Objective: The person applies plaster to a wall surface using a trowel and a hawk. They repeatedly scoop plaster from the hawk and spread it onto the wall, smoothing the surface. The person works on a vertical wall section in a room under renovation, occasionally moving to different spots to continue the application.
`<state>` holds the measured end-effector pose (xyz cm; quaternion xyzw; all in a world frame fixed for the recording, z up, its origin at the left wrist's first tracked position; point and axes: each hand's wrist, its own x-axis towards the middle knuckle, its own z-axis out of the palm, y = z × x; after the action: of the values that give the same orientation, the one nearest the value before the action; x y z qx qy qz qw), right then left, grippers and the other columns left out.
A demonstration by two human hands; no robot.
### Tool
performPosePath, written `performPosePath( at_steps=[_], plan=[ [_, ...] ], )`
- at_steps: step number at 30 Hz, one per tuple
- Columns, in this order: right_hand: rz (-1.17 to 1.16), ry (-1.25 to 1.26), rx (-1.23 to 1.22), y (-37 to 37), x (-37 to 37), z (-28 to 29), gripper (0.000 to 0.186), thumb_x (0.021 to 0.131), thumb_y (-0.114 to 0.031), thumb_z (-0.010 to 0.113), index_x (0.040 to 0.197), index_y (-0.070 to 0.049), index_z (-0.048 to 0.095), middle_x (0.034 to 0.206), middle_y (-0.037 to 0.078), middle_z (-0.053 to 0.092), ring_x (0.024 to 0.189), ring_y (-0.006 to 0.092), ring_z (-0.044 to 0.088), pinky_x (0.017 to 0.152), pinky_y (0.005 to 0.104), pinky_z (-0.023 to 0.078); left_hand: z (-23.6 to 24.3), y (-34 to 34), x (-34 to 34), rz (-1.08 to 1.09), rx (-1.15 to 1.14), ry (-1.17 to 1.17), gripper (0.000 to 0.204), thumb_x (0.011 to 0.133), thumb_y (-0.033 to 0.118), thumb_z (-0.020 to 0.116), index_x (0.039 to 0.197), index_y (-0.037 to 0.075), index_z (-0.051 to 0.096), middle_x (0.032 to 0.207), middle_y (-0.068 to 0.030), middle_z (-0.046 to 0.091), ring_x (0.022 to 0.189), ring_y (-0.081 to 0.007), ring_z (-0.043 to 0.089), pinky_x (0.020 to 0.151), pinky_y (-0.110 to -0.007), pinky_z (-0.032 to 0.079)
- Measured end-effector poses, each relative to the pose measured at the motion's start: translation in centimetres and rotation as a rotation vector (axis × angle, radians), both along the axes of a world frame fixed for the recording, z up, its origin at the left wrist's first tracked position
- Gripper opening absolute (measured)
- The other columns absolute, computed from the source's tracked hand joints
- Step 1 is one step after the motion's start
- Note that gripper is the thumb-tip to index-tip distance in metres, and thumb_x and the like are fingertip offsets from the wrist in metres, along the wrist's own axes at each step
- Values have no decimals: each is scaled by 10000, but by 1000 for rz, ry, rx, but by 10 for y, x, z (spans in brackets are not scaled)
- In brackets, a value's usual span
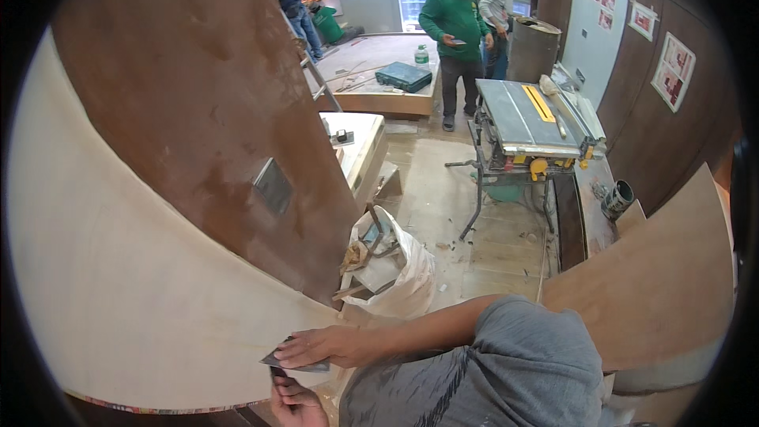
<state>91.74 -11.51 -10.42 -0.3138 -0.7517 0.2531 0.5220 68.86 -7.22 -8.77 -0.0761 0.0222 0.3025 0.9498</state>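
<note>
My right hand reaches in from the right, palm down, fingers pressed over a flat grey metal scraper blade. Below it, my left hand closes round a dark handle that meets the blade's underside; whether handle and blade are one tool I cannot tell. Both hands are by the edge of a large pale, smooth panel that fills the left and bends with the lens. My right palm and part of the blade are hidden from view.
A brown board with a metal plate rises behind the pale panel. A white sack of scraps stands beyond my arm. Farther off are a table saw, a green case, a person in green and two other people.
</note>
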Motion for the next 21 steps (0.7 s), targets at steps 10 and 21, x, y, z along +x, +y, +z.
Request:
performPosePath(
  at_steps=[10, 21],
  plan=[
    [-339, 354, -663, 24, 3, -33, 278, 873, -169, 813, 1048, 2, 682, 998, 97, 711, 895, 195, 660, 841, 364, 530, 24, -44, -41, 539, 81, 918, 132, 915, 188, 714, 1033, 133, 693, 960, 13, 735, 743, -97, 689, 446, -218, 445],
    [799, 369, -1180, 137, -82, -25, 426, 902, -291, 796, 1197, -35, 625, 991, 18, 712, 876, 174, 688, 823, 312, 552, 3, -86, -27, 514, -86, 589, 397, 988, 292, 678, 1313, 71, 619, 1117, -27, 728, 882, -134, 719, 735, -299, 600]
  ],
)
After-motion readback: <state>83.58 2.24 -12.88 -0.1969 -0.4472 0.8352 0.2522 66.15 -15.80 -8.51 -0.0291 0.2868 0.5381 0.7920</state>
